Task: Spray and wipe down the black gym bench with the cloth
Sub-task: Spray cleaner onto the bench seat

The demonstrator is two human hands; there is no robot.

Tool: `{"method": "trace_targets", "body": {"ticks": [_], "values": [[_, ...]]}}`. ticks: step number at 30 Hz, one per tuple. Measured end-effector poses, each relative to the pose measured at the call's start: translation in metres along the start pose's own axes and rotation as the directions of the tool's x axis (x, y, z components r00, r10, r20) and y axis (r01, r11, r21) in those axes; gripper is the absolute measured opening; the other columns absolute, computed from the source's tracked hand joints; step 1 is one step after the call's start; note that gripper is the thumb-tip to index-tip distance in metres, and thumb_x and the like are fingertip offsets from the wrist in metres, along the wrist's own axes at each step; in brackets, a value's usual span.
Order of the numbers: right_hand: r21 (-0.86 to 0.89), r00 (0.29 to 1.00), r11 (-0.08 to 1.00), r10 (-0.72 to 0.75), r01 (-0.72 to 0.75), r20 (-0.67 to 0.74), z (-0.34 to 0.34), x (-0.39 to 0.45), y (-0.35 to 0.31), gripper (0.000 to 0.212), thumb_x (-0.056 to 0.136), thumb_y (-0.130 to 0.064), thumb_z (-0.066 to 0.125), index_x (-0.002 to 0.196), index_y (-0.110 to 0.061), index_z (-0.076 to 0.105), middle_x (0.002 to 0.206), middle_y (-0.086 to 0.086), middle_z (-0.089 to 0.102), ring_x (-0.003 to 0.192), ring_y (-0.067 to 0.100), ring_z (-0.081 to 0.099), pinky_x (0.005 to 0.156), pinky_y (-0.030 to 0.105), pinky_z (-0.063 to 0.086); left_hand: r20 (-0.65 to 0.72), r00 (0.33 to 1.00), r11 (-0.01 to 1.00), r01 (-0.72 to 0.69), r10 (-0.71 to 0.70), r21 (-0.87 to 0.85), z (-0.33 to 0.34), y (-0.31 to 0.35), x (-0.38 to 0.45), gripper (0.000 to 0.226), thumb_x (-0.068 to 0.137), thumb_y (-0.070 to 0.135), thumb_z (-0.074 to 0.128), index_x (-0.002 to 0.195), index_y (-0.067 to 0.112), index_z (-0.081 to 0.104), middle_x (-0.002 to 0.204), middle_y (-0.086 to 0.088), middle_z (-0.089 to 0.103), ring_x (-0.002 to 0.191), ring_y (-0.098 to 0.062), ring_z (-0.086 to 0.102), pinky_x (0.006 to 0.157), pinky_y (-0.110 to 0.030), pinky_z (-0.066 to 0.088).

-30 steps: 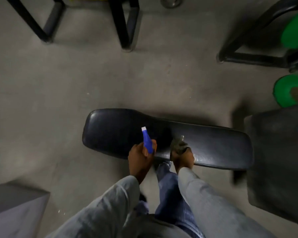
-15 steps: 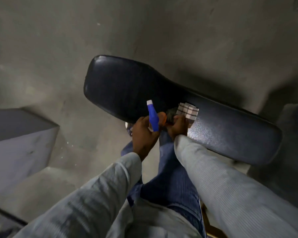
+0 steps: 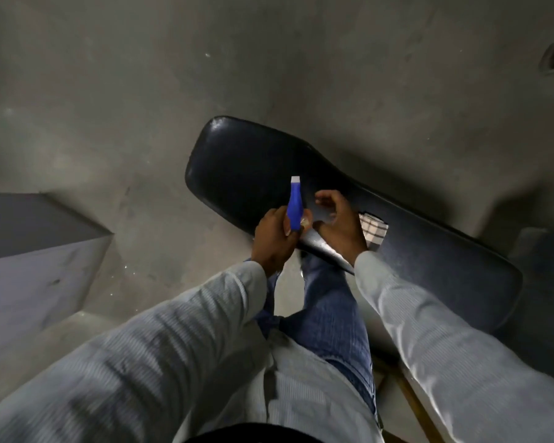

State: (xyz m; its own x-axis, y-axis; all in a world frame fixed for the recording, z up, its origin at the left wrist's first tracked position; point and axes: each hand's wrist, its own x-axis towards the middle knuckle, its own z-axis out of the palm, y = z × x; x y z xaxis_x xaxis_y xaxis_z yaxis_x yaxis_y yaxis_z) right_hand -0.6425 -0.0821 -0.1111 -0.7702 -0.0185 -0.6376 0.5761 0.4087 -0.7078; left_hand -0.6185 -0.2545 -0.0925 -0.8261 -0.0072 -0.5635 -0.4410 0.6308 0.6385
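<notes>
Currently, a black gym bench (image 3: 413,251) is seen lying slantwise on the grey floor (image 3: 109,91), its broad end toward the upper left. A blue spray bottle (image 3: 294,206) with a white tip is gripped in the left hand (image 3: 274,239), the fingers clamped around its lower part, just over the near edge of the bench. The right hand (image 3: 339,223) is held above the bench beside the bottle, its fingers curled and slightly apart, nothing being grasped. A checked cloth (image 3: 373,230) is laid on the bench, partly hidden behind the right hand. A grey box (image 3: 36,251) is seen well left of the bench.
</notes>
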Motion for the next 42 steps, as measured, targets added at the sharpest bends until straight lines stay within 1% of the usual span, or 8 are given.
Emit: {"method": "trace_targets", "body": {"ticks": [3,5,9,14,17,20,24,42], "values": [[-0.028,0.975,0.985,-0.165,0.171,0.146,0.014,-0.009,-0.038,0.073,0.082,-0.015,0.088,0.144,-0.032,0.052,0.146,-0.009,0.056,0.130,0.007,0.055,0.102,0.024,0.050,0.066,0.998,1.000,-0.002,0.000,0.031,-0.017,-0.010,0.009,0.037,0.091,0.046,0.067,0.114,0.017,0.068,0.111,-0.007,0.068,0.098,-0.026,0.065,0.092,-0.044,0.054],[-0.046,0.956,0.972,-0.218,0.231,0.195,0.030,-0.007,-0.053,0.073,0.083,-0.015,0.087,0.146,-0.028,0.052,0.142,-0.003,0.059,0.127,0.012,0.059,0.103,0.032,0.055,0.100,0.994,0.999,-0.036,0.034,0.019,-0.027,-0.015,0.012,0.040,0.086,0.046,0.063,0.111,0.017,0.069,0.111,-0.007,0.069,0.099,-0.026,0.067,0.093,-0.045,0.056],[-0.073,0.949,0.948,-0.305,0.311,0.075,0.065,0.003,-0.068,0.050,0.090,-0.038,0.080,0.133,-0.022,0.061,0.130,0.000,0.060,0.112,0.016,0.066,0.093,0.033,0.060,0.113,0.984,0.990,-0.134,0.139,-0.047,-0.037,-0.035,0.015,0.027,0.086,0.024,0.070,0.108,0.008,0.070,0.107,-0.009,0.071,0.099,-0.032,0.069,0.092,-0.051,0.058],[-0.221,0.880,0.866,-0.472,0.449,-0.062,0.097,0.021,-0.071,0.032,0.104,-0.042,0.057,0.113,-0.011,0.063,0.115,0.005,0.058,0.087,0.010,0.061,0.071,0.020,0.052,0.169,0.974,0.987,-0.139,0.150,-0.076,-0.038,-0.060,0.023,0.059,0.086,0.031,0.085,0.137,0.016,0.060,0.131,-0.008,0.068,0.117,-0.025,0.067,0.105,-0.039,0.057],[-0.292,0.878,0.841,-0.479,0.456,-0.009,0.103,0.033,-0.075,0.030,0.101,-0.039,0.056,0.104,-0.010,0.062,0.103,0.001,0.057,0.078,0.010,0.057,0.068,0.021,0.049,0.063,0.998,1.000,-0.015,0.016,-0.010,-0.037,-0.073,0.026,0.060,0.089,0.053,0.071,0.140,0.026,0.055,0.136,-0.002,0.062,0.120,-0.022,0.063,0.105,-0.036,0.053],[-0.284,0.895,0.857,-0.447,0.429,0.002,0.106,0.044,-0.077,0.019,0.097,-0.036,0.057,0.093,-0.017,0.058,0.090,-0.003,0.055,0.070,0.006,0.053,0.067,0.016,0.041,-0.113,0.986,0.991,0.128,-0.123,0.034,-0.036,-0.093,0.041,0.062,0.095,0.042,0.067,0.150,0.022,0.047,0.154,-0.008,0.049,0.137,-0.030,0.053,0.116,-0.041,0.046],[-0.322,0.909,0.865,-0.415,0.385,-0.027,0.119,0.065,-0.062,0.018,0.094,-0.031,0.059,0.083,-0.016,0.056,0.079,-0.002,0.053,0.063,0.009,0.049,0.062,0.024,0.044,-0.215,0.944,0.947,0.285,-0.250,0.149,-0.024,-0.128,0.072,0.101,0.096,0.048,0.071,0.170,0.014,0.011,0.178,-0.017,0.007,0.164,-0.041,0.012,0.132,-0.061,0.018],[-0.331,0.931,0.872,-0.356,0.361,0.079,0.142,0.120,-0.045,0.023,0.090,-0.034,0.056,0.077,-0.015,0.060,0.072,0.001,0.058,0.065,0.016,0.056,0.065,0.023,0.042,-0.339,0.904,0.934,0.323,-0.259,0.149,0.025,-0.152,0.114,0.125,0.084,0.060,0.081,0.171,0.015,0.002,0.177,-0.018,-0.017,0.163,-0.040,-0.017,0.133,-0.056,-0.004]]}}
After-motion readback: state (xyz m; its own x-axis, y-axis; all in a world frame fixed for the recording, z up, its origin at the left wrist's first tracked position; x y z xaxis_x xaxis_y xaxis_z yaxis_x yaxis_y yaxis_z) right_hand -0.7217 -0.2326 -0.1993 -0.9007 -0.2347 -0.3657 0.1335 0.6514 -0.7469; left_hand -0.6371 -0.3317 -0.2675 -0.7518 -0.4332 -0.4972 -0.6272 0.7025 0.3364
